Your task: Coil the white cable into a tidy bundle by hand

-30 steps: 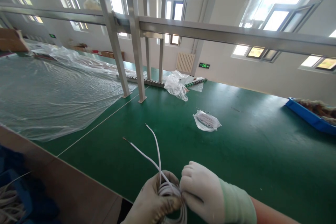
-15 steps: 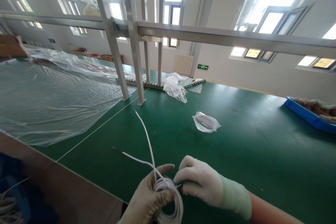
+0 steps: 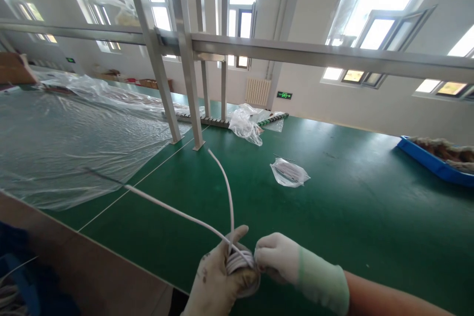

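Note:
My left hand (image 3: 218, 276), in a stained white glove, grips a coil of white cable (image 3: 240, 260) low in the middle of the view, its thumb across the loops. Two free ends leave the coil: one curves up, the other stretches left over the table and finishes in a thin dark tip. At the coil's right side is my right hand (image 3: 276, 259), in a white glove with a pale green cuff. Its fingers are pinched together against the coil; what they hold is hidden.
A clear bag of thin strips (image 3: 289, 172) lies on the green table (image 3: 344, 207). Crumpled plastic (image 3: 246, 126) sits farther back. Metal posts (image 3: 188, 84) carry a rail across the view. Plastic sheeting (image 3: 74, 133) covers the left side; a blue tray (image 3: 431, 160) stands right.
The coil has turned in my left hand, and its free ends now reach farther, one out to the left. My right fingers have closed in against the coil's side.

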Action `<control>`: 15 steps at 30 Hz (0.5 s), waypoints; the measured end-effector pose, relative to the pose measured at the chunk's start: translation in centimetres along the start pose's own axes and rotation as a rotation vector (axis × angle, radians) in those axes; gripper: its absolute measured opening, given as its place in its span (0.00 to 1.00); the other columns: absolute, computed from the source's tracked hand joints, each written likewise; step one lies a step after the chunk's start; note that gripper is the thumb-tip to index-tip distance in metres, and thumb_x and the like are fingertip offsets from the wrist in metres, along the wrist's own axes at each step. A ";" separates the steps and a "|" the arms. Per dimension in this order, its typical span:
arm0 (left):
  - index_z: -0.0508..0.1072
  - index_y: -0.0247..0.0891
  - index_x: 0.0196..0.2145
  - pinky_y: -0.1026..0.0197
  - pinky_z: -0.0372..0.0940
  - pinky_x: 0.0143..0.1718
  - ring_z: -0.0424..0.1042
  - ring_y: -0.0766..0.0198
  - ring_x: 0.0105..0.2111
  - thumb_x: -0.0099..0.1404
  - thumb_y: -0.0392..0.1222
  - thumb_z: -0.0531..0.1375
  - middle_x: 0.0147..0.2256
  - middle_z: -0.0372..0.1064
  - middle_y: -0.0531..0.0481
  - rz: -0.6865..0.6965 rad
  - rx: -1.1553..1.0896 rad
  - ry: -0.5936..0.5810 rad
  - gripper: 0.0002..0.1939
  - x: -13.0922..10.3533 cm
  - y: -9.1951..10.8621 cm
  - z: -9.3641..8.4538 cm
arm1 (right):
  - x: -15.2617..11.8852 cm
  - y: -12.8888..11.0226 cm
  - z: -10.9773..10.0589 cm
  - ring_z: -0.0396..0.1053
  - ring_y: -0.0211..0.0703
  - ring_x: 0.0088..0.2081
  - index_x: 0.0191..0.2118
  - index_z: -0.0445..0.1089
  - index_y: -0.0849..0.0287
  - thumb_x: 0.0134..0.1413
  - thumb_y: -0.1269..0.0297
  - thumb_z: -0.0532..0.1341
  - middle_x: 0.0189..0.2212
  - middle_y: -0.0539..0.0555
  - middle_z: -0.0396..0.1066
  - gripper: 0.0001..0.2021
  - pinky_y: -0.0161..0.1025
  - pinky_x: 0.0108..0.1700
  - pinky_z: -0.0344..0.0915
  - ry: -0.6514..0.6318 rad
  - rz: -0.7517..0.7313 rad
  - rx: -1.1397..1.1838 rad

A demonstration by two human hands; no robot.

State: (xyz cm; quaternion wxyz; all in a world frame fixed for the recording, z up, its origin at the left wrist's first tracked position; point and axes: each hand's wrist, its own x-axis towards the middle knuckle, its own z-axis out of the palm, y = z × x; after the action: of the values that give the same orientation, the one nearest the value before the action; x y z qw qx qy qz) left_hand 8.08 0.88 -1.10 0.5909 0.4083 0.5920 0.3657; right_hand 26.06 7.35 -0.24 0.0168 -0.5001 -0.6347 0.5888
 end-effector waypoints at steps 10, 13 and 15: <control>0.64 0.31 0.61 0.53 0.65 0.43 0.71 0.55 0.36 0.46 0.48 0.79 0.37 0.77 0.46 -0.038 -0.396 -0.162 0.50 1.0 -1.2 -0.5 | -1.2 0.0 -2.4 0.59 0.45 0.33 0.38 0.70 0.57 0.69 0.59 0.54 0.37 0.55 0.66 0.11 0.43 0.35 0.55 0.151 -0.879 -0.764; 0.63 0.33 0.63 0.53 0.66 0.43 0.73 0.53 0.38 0.50 0.39 0.75 0.39 0.78 0.46 -0.048 -0.316 -0.128 0.46 0.2 -0.4 -0.1 | -1.2 -0.4 -1.3 0.57 0.45 0.31 0.35 0.66 0.57 0.69 0.59 0.52 0.34 0.54 0.65 0.12 0.45 0.35 0.55 0.168 -0.748 -0.740; 0.66 0.36 0.63 0.53 0.66 0.42 0.73 0.53 0.37 0.51 0.35 0.72 0.38 0.77 0.49 -0.012 -0.203 -0.065 0.42 -0.3 -0.1 0.1 | -1.0 -0.6 -0.4 0.59 0.46 0.31 0.33 0.63 0.56 0.67 0.60 0.53 0.30 0.52 0.63 0.11 0.44 0.35 0.57 0.187 -0.463 -0.498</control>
State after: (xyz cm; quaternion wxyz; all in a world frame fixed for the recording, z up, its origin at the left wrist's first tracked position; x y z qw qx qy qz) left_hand 8.21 0.61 -1.07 0.6504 0.3545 0.5345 0.4070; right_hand 26.44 7.08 0.90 0.0855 -0.3833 -0.8511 0.3484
